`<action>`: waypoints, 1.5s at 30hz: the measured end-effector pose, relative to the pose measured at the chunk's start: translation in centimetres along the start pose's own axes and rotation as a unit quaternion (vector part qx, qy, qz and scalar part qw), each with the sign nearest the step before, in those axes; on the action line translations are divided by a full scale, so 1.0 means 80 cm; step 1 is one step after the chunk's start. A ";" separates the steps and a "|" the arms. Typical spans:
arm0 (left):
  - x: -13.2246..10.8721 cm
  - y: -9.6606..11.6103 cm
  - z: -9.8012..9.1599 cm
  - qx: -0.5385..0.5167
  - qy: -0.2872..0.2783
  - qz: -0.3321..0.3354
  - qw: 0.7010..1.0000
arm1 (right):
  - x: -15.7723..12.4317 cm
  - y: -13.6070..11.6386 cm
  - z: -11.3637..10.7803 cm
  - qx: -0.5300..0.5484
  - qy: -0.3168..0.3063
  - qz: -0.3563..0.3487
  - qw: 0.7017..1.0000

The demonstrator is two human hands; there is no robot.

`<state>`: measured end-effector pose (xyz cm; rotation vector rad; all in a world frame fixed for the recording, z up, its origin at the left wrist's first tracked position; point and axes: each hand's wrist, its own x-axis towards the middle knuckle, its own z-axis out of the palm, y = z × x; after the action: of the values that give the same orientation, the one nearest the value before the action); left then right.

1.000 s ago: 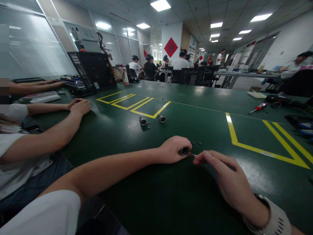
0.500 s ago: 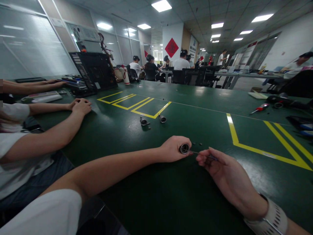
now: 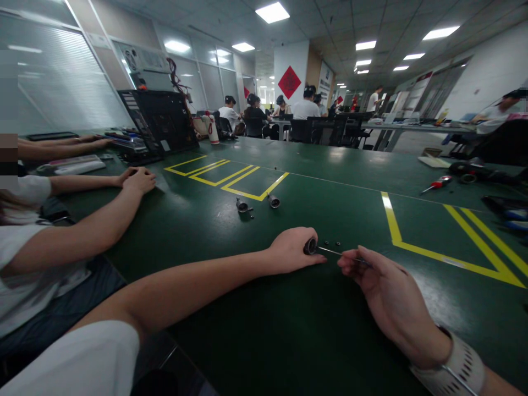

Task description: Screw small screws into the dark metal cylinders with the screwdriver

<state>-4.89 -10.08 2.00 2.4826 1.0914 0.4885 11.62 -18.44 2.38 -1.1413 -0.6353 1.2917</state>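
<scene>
My left hand [image 3: 291, 252] rests on the green table [image 3: 289, 341] with its fingers wrapped round a small dark cylindrical part [image 3: 310, 246], whose open end faces right. My right hand [image 3: 379, 286] pinches a thin metal tool [image 3: 335, 252], a slim screwdriver or pick, with its tip at the part's open end. A few tiny dark screws [image 3: 332, 242] lie on the table just beyond the part. Two more small cylindrical parts [image 3: 242, 206] [image 3: 273, 201] lie farther away toward the middle of the table.
Another person's forearms [image 3: 94, 220] rest on the table at the left. A black computer case [image 3: 159, 124] stands at the back left. A red-handled screwdriver [image 3: 437, 183] and dark tools lie at the right. Yellow tape lines [image 3: 437, 250] mark the table. People sit at far desks.
My right hand has drawn back to the right, so more of the thin tool shows between it and the part. My left hand has stayed in place on the part.
</scene>
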 end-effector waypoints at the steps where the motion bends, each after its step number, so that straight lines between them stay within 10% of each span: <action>1: 0.000 0.001 0.000 0.005 -0.002 -0.007 1.000 | 0.002 -0.001 -0.001 -0.002 0.013 -0.005 1.000; 45: 0.005 0.002 0.009 0.107 -0.007 0.106 0.989 | 0.018 -0.001 -0.004 -0.114 0.086 -0.085 0.986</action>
<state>-4.22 -10.02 1.52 2.8040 0.9192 0.4317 12.28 -17.16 2.05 -1.3399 -0.7473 0.9812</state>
